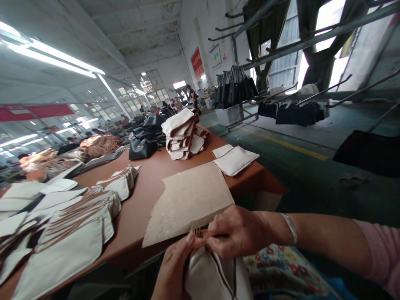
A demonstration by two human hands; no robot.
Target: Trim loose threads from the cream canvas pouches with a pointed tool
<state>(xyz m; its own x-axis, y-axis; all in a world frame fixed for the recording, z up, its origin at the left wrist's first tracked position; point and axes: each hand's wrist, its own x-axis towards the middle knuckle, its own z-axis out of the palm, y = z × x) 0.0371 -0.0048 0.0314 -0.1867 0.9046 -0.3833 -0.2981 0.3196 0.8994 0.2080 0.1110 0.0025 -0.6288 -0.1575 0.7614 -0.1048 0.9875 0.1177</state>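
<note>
A white, brown-edged bag panel [204,275] hangs low in front of me, its upper edge between my hands. My left hand [175,264] is closed on that edge from the left, thumb on top. From the right, my right hand [239,231] pinches the same edge with curled fingers. Thin brown strips [196,231] stick up between the two hands; what exactly the right fingertips grip is hidden. Just beyond lies a beige sheet of card or paper [187,200] on the brown tabletop [150,179].
Rows of similar white panels [75,233] overlap on the left. A tall white stack [181,133] stands farther back, beside black bags [143,143]. Two white pieces [239,160] rest at the right table edge. A metal rack [281,54] with hanging dark bags stands at right.
</note>
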